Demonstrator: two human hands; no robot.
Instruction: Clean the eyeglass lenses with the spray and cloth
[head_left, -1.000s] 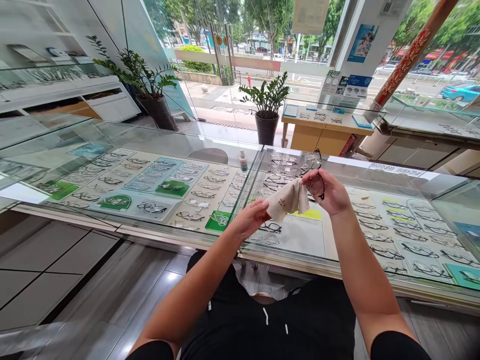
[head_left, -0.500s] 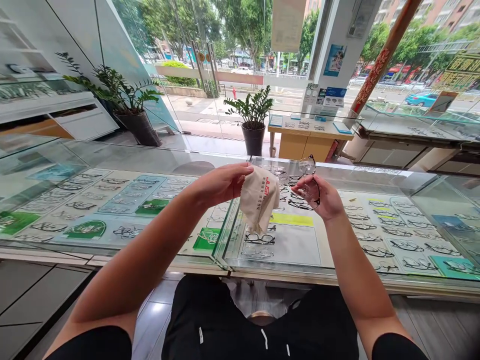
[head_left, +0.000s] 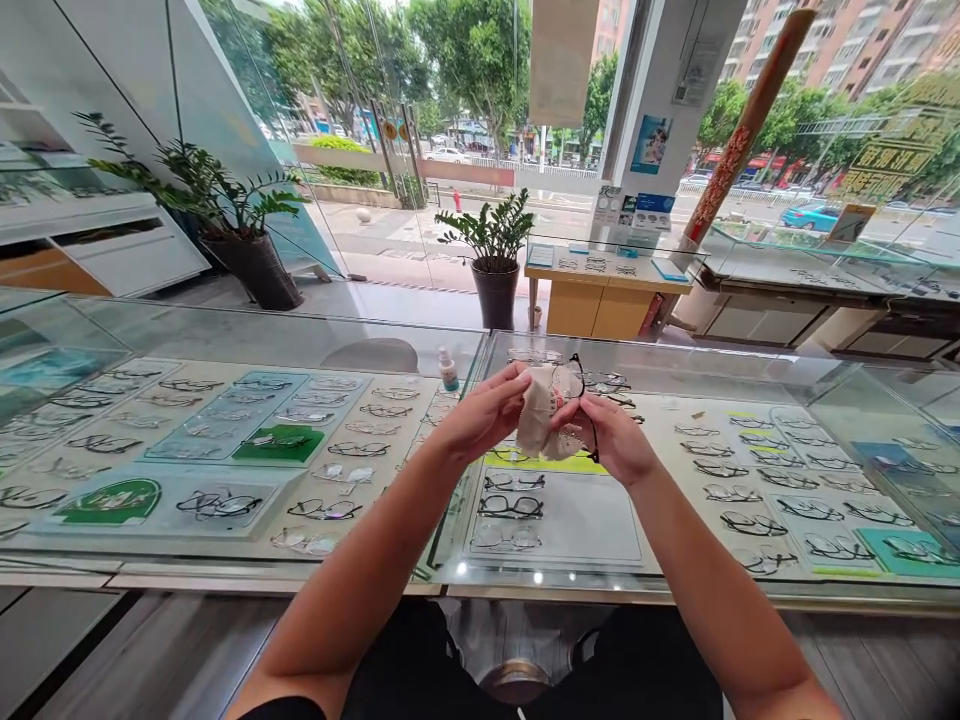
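My left hand (head_left: 487, 415) pinches a beige cleaning cloth (head_left: 535, 405) with red print. The cloth lies against a pair of dark-rimmed eyeglasses (head_left: 595, 440), covering part of the lenses. Closed around the frame of these glasses is my right hand (head_left: 616, 436), with its thumb and fingers at the rim. Both hands are close together above the glass display counter (head_left: 559, 580). The left fingertips are partly hidden behind the cloth.
Rows of eyeglasses (head_left: 511, 506) lie inside the counter. A small spray bottle (head_left: 448, 370) stands on the glass beyond my left hand. Farther off are a potted plant (head_left: 495, 295), a leaning potted plant (head_left: 255, 265) and a wooden display table (head_left: 600, 300).
My hands have come together, bringing the cloth from beside the glasses onto their lenses. The view has shifted slightly, and the spray bottle now shows past my left hand.
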